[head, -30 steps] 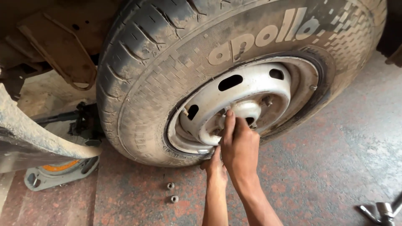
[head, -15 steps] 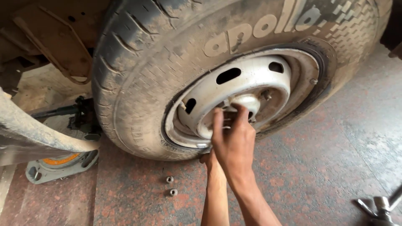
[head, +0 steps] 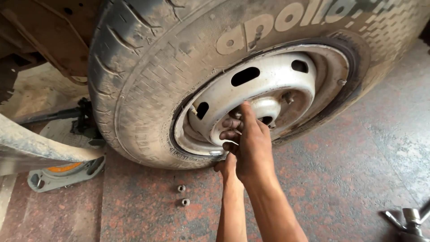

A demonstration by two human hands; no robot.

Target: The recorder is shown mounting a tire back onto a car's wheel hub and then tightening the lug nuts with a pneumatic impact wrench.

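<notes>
Fingers point(head: 230, 127) of the right hand point(head: 253, 150) are curled together against the hub of the steel wheel point(head: 268, 83), what they pinch being hidden. The left hand point(head: 227, 168) is tucked below at the rim, its grip unseen. 2 lug nuts point(head: 183, 195) lie on the floor point(head: 349, 170) beneath the tyre point(head: 143, 89).

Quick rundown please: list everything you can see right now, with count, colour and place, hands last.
tyre: one, dusty black, upper middle, resting on the floor
rim: one, silver steel with slots, inside the tyre
nuts: two, grey metal, on the floor below the tyre
jack: one, grey with an orange patch, lower left
wrench: one, grey metal, bottom right corner, partly out of frame
floor: reddish speckled stone
right hand: fingers at the rim's hub; any grip is hidden
left hand: mostly hidden behind the right, at the rim's lower edge
</notes>
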